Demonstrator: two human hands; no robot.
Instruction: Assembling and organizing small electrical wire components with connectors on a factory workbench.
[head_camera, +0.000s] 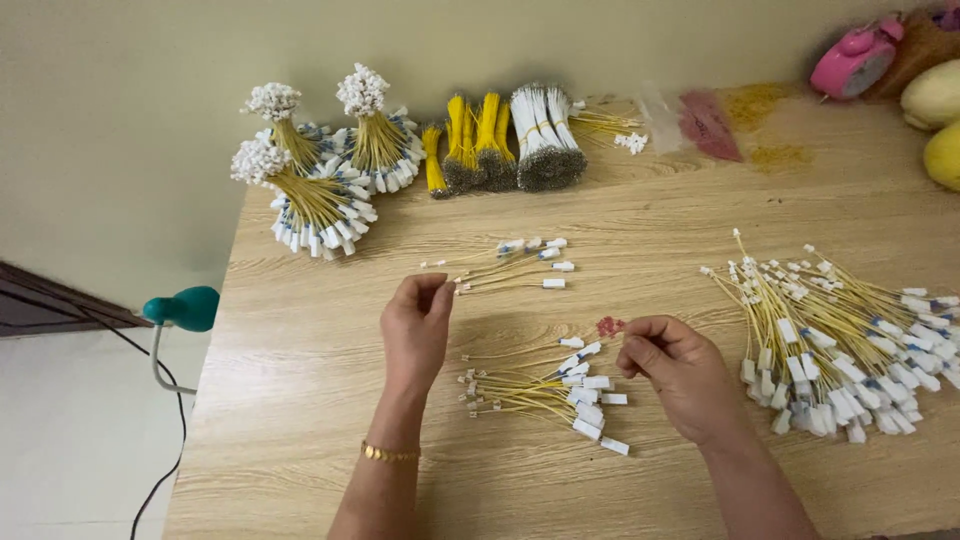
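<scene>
Both my arms are bare right up to the bottom edge of the view, no sleeves showing at all. On my left hand (417, 330) side there's a thin gold chain bracelet (389, 454) sitting snug around the wrist, small links catching the light. My right hand (680, 372) wears nothing, no ring, no band, no watch.

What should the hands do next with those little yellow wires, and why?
Probably the right hand, which pinches a small red band, should bring it to the loose bunch of yellow wires lying between both hands. Finished bundles stand tied at the back of the table, while this bunch is unbound. The left hand seems to pinch one thin wire.
</scene>
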